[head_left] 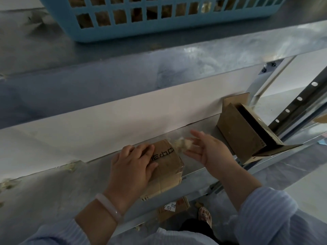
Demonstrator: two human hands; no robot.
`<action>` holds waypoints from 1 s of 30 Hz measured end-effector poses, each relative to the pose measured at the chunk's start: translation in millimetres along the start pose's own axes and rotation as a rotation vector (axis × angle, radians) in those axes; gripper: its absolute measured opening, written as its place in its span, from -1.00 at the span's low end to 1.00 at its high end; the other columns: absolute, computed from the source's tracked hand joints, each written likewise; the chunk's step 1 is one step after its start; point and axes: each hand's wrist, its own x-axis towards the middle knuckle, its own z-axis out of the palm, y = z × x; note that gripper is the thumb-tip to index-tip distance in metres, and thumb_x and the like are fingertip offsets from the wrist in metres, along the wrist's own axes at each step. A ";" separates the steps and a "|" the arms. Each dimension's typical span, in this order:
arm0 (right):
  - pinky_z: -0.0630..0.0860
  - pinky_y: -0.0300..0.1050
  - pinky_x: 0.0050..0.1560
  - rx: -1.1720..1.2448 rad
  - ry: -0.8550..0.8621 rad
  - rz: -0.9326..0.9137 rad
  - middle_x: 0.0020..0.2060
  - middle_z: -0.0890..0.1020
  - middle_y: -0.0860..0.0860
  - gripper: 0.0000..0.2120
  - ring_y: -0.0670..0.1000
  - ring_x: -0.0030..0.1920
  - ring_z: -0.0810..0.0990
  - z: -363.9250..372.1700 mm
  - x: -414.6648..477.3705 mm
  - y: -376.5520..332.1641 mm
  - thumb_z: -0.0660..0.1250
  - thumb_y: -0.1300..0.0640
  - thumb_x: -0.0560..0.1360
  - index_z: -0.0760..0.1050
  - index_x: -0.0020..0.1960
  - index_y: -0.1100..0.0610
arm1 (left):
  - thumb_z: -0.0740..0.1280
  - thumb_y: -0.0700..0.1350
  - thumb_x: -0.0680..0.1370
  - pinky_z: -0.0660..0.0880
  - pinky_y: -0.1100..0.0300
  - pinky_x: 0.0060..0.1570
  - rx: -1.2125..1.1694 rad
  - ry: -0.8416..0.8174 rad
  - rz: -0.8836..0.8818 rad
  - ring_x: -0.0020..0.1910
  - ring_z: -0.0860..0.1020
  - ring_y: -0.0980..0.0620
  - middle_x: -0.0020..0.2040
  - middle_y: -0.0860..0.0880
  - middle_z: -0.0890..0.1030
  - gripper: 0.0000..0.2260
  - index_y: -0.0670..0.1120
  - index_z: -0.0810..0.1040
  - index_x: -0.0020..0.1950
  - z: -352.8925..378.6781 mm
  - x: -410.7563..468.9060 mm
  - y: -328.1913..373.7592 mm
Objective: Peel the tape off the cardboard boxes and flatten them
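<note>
Box first: small box point(167, 167), brown cardboard w/ black printed characters on top, clear tape over its seam and right edge, glossy and wrinkled. It lies on the metal shelf point(53, 191), tilted, near end reaching the shelf's front lip, far end close to the white back panel point(106, 117).

L: left hand point(131, 167) lies on the box, fingers bent over its far-left edge, thumb across the top face, clamped on it. Pale bracelet point(109, 207) on that wrist.

R: right hand point(208, 150) is off the box, palm facing left, fingers spread apart and straight, holding nothing firmly. Tape wad point(183, 145), crumpled and blurred, is at the fingertips just past the box's far-right corner; can't tell if it touches them.

Room: open box point(242, 133) stands at the shelf's right end, flaps out, one flap sticking past the front edge; right hand fills the gap btwn the two boxes. Left of the small box the shelf has tape scraps point(70, 167) along the back edge. Blue basket point(159, 20) sits on the level above, w/ brown cardboard showing through its holes. Below the lip: flat cardboard point(174, 206) w/ a label on the floor, sandalled foot point(205, 215) beside it.
</note>
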 end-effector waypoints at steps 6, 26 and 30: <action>0.65 -0.04 -0.05 -0.858 0.212 -0.214 -0.13 0.66 0.01 -0.93 -0.01 -0.15 0.66 -12.2 -9.9 17.2 0.32 0.15 0.56 0.56 0.03 0.07 | 0.10 0.19 0.52 0.41 0.03 -0.06 0.001 0.015 -0.057 0.06 0.47 -0.05 0.19 0.12 0.56 -0.55 0.03 0.58 0.24 2.9 0.6 8.5; 0.54 -0.09 -0.23 -1.808 -0.010 -0.381 -0.37 0.39 -0.09 -0.73 0.01 -0.27 0.51 30.6 -30.3 12.2 0.16 0.06 0.54 0.22 -0.31 -0.02 | 0.12 0.14 0.56 0.44 0.03 -0.04 0.033 0.096 -0.010 0.05 0.48 -0.05 0.18 0.10 0.57 -0.60 0.00 0.59 0.23 9.5 -3.2 6.7; 0.40 -0.14 -0.29 -1.849 -0.007 -0.330 -0.38 0.35 -0.07 -0.71 0.01 -0.30 0.44 36.8 -32.4 5.6 0.20 0.11 0.53 0.19 -0.33 0.00 | 0.10 0.16 0.55 0.42 0.04 -0.04 0.038 0.087 -0.025 0.05 0.49 -0.05 0.18 0.11 0.57 -0.58 0.01 0.59 0.23 7.2 -2.7 8.8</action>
